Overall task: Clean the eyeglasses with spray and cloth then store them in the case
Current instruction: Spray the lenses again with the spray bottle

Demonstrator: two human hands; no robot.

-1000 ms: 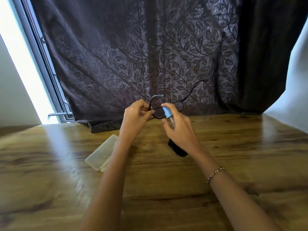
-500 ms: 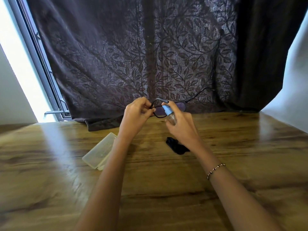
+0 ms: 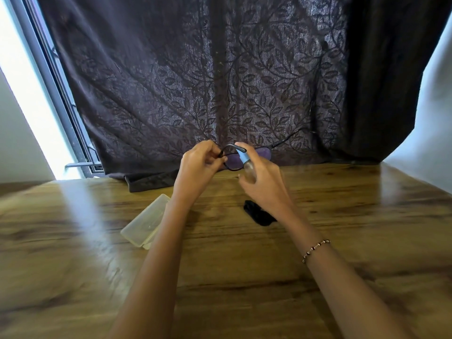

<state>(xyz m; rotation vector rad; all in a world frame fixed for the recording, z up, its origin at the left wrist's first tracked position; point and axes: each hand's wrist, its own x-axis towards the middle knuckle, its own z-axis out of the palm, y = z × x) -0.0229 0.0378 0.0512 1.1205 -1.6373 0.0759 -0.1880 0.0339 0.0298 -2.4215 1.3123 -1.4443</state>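
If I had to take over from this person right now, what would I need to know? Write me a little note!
Left hand: pinches the eyeglasses by one end of the frame, held up above the wooden table.
Right hand: grips the small spray bottle, with its blue top close in front of a lens and the forefinger on top.
Black cloth: lies on the table beneath the right wrist, untouched.
Clear case: lies on the table beside the left forearm.
Done: eyeglasses and spray bottle picked up. I cannot tell whether any spray has landed.
Left: spray, wipe with the cloth, put the eyeglasses in the case.
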